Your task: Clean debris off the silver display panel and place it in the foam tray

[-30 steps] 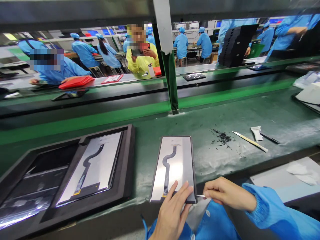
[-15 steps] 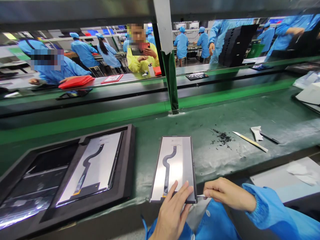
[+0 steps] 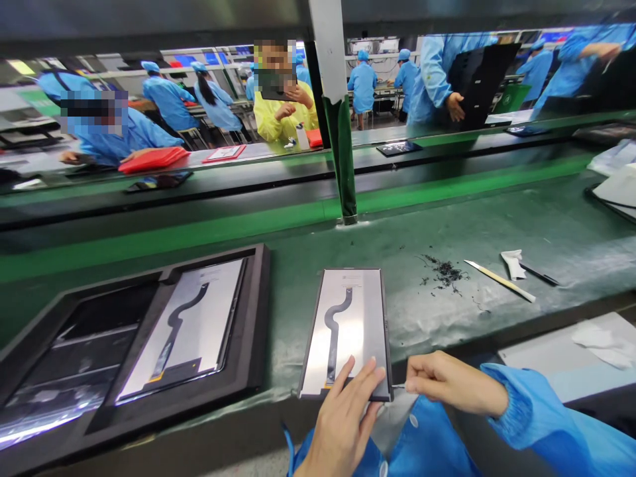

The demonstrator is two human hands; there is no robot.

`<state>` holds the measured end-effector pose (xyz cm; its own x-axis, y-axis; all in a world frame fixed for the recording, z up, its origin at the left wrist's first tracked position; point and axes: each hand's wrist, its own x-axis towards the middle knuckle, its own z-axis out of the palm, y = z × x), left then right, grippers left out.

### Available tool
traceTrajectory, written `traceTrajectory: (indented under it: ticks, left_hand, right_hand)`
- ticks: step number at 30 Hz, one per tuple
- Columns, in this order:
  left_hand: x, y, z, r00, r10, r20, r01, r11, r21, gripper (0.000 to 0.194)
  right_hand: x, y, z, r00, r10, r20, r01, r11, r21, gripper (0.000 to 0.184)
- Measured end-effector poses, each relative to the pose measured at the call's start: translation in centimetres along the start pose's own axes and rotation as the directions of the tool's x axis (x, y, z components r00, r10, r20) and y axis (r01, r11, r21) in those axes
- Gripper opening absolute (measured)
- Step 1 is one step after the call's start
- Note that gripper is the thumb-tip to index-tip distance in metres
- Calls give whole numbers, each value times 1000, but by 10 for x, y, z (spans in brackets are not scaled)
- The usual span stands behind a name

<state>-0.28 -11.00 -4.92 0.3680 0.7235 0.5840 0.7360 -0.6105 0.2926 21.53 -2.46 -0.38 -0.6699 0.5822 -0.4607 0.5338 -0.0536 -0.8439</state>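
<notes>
A display panel (image 3: 365,321) with a silvery back and a dark curved flex cable (image 3: 332,324) lies at the front edge of the bench, its lower end jutting over it. My left hand (image 3: 342,414) holds the panel's lower right corner, fingers stretched across the top and thumb against the lower edge. Just right of that corner, my right hand (image 3: 442,381) is closed in a pinch. From its fingertips a thin pale piece (image 3: 398,386) reaches to the panel's side edge. Whether this is a tool tip or a strip I cannot make out.
On the left, a black foam tray (image 3: 257,318) holds another display panel (image 3: 199,324). Black scraps (image 3: 444,273), a yellow-handled knife (image 3: 501,281) and a black pen-like tool (image 3: 541,273) with white paper lie rightward. A post (image 3: 342,165) stands behind; co-workers sit beyond.
Both my hands keep nearly the same place on the panel. Across the bench, a co-worker's hand has shifted right along the stack of black trays. The view has tilted slightly.
</notes>
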Motion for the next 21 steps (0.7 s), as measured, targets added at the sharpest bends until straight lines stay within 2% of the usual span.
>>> traceTrajectory:
  ticks: [5,11,15,18,21]
  left_hand:
    - [1,1,-1,1000,1,10,-1,1000,3,30]
    - [-1,0,1,1000,-6,1,6,1000,2,29]
    - [-2,0,1,1000,-7,14,7,1000,-16,33]
    - [-2,-1,1,1000,-2,20,2,1000,-13,32]
    - [-2,0,1,1000,-1,11,1,1000,5,31]
  right_hand:
    - [-1,-1,-1,998,27,58,-30,998,51,30]
    - [1,0,-2,999,25,33,-22,996,-85,34]
    - [1,0,-1,999,22,40,-22,1000,5,30]
    - [0,0,-1,997,3,75,-9,997,78,37]
    - [0,0,-1,998,9,63,-12,998,60,43]
